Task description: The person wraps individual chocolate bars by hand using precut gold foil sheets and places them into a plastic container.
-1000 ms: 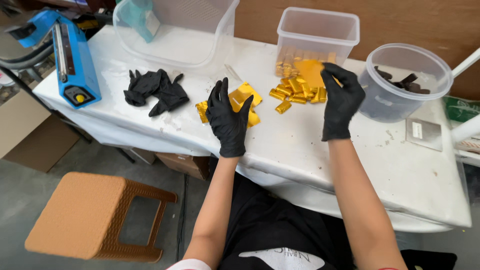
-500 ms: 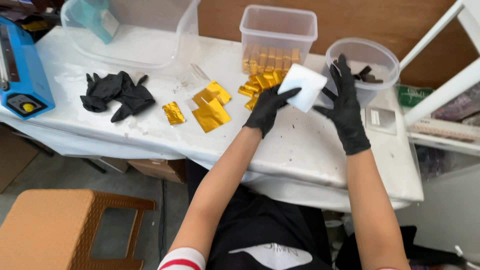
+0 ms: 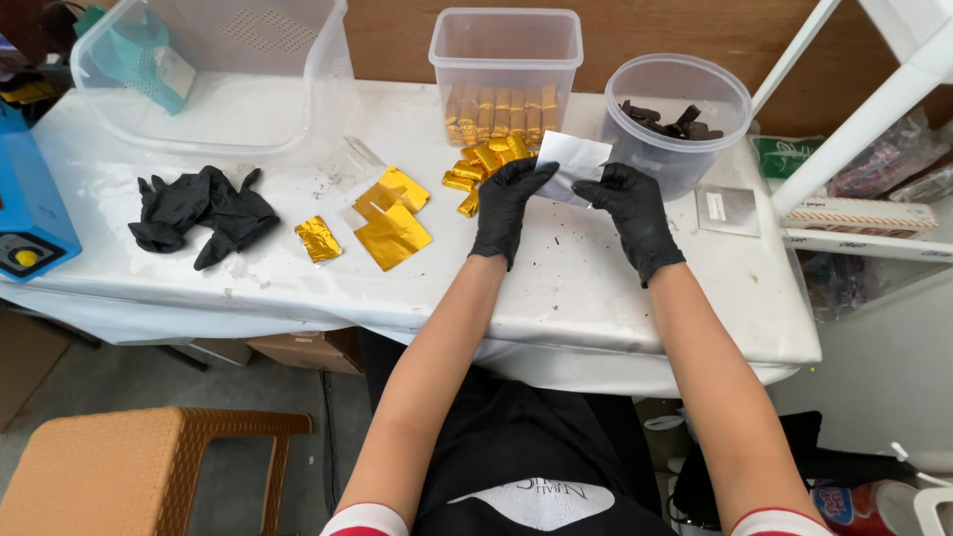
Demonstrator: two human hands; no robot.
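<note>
Foil sheet (image 3: 573, 164), silver side up, sits between my two black-gloved hands above the white bench (image 3: 615, 298), just in front of the round tub (image 3: 678, 117) of dark pieces. My left hand (image 3: 509, 203) has its fingers (image 3: 541, 171) pinched together on the sheet's left edge, and my right hand (image 3: 628, 203) has its fingers (image 3: 588, 187) clamped on the lower right edge, so the sheet is held off the bench and tilted a little toward me. Just left of my left hand I see a loose heap of gold-wrapped bars (image 3: 478, 167) lying on the bench, touching the front of the square clear container (image 3: 506, 69), which holds a row of the same gold bars standing side by side. Further left lie flat gold foil squares (image 3: 392, 220), two overlapping and one smaller crumpled piece apart from them. Near the left end of the bench I see a bundle of spare black gloves (image 3: 204, 210), and behind it a large clear bin (image 3: 213, 74) with a teal object inside. A blue machine (image 3: 28, 213) shows at the far left edge. To the right of the round tub a small grey plate (image 3: 728, 210) lies flat on the bench. Below the bench, at lower left, stands a tan woven stool (image 3: 139, 467).
</note>
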